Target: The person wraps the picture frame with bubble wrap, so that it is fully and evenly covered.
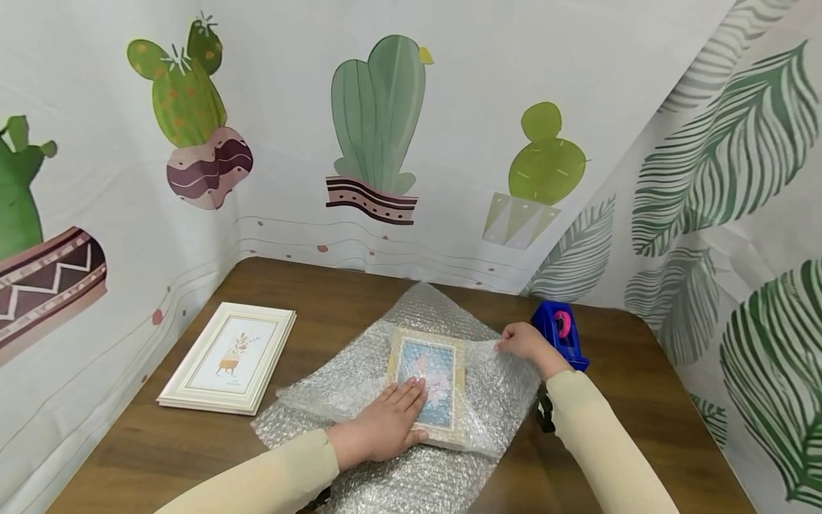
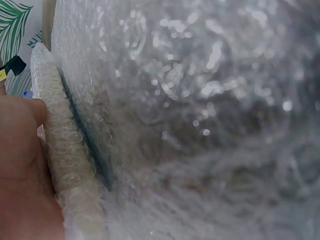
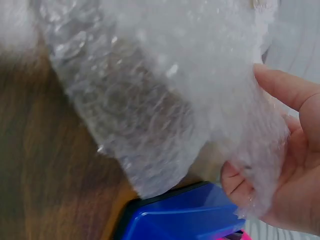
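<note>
A picture frame (image 1: 457, 400) with a pale gold border and a blue picture lies on a sheet of bubble wrap (image 1: 411, 475), a layer of which covers it. Flat on the wrapped frame rests my left hand (image 1: 388, 421), fingers straight over the lower left of the picture. In the left wrist view, the frame's wrapped edge (image 2: 62, 145) runs beside that hand's palm. My right hand (image 1: 523, 341) pinches the wrap's right corner. The right wrist view has the wrap (image 3: 215, 90) held between thumb and curled fingers.
A blue tape dispenser (image 1: 559, 332) with a pink roll stands just beyond my right hand. At the left of the wooden table (image 1: 148, 457) lies a white picture frame (image 1: 193, 357) with a plant drawing. A printed cloth (image 1: 449, 143) hangs behind the table.
</note>
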Tool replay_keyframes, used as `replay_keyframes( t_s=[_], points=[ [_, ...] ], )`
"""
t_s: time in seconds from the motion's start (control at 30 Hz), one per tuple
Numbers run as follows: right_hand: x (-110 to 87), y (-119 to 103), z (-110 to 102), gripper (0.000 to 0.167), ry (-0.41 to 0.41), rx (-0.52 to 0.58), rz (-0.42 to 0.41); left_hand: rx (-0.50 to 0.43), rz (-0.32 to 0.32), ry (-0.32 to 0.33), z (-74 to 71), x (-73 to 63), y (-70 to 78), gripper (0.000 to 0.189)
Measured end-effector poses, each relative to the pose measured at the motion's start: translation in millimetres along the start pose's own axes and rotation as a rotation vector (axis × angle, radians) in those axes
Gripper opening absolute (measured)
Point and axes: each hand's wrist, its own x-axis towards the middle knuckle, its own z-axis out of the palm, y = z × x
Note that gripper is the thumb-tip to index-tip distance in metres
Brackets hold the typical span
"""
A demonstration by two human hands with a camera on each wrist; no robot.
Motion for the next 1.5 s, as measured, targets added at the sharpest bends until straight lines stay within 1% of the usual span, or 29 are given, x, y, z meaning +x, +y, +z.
replay_keyframes(
  t_s=[0.07,0.17,0.3,0.37,0.47,0.53,0.6,0.67,0.8,0.9,1.03,1.13,1.27,1.37,1.43,1.5],
  points=[
    [-1.1,-4.0,-0.4,0.025,0.021,0.025,0.003,-0.001,-0.001,0.000,-0.3,0.0,-0.5,0.068],
    [-3.5,-9.5,-0.9,0.021,0.022,0.098,0.024,0.001,-0.001,0.004,-1.3,-0.2,-0.2,0.068],
    [-6.5,-15.7,-0.1,0.015,0.004,0.248,0.079,0.004,0.003,0.011,-1.9,-0.3,0.9,0.068],
    [-7.3,-20.0,0.8,0.013,0.003,0.341,0.077,0.000,0.003,0.009,-1.7,-0.3,1.0,0.068],
    [-6.5,-28.3,4.0,0.016,-0.007,0.481,0.068,-0.009,0.002,0.001,-0.8,-0.2,0.1,0.068],
    [-4.7,-34.6,6.9,0.019,-0.035,0.574,0.059,-0.015,0.001,0.000,-0.3,-0.2,-0.9,0.068],
    [-2.5,-40.8,10.9,0.021,-0.057,0.624,0.043,-0.021,0.003,0.004,0.4,-0.3,-2.3,0.069],
    [0.0,-46.3,15.7,0.020,-0.073,0.647,0.020,-0.029,0.010,0.011,1.0,-0.5,-3.5,0.069],
    [8.3,-54.3,28.9,0.013,-0.077,0.702,0.006,-0.034,0.037,0.024,1.5,-0.5,-5.4,0.068],
    [16.0,-61.4,41.1,0.016,-0.095,0.798,0.034,-0.032,0.060,0.022,0.7,-0.1,-6.3,0.068],
    [23.5,-72.8,56.3,0.012,-0.158,0.912,0.073,-0.029,0.069,0.010,-1.6,0.9,-7.1,0.066],
    [26.3,-79.0,65.3,0.011,-0.175,0.946,0.119,-0.016,0.069,0.003,-2.4,2.7,-7.6,0.065],
    [27.1,-85.8,74.5,0.011,-0.139,0.963,0.177,0.003,0.073,-0.009,-1.3,4.7,-9.1,0.062],
    [26.2,-90.3,78.1,0.011,-0.123,0.964,0.196,0.011,0.073,-0.011,0.0,4.9,-9.7,0.061],
    [25.6,-91.4,78.7,0.016,-0.129,0.957,0.194,0.015,0.074,-0.006,0.8,4.6,-9.7,0.061],
    [24.7,-90.9,77.7,0.026,-0.156,0.945,0.182,0.015,0.077,0.000,0.1,4.2,-9.5,0.061]
  ],
)
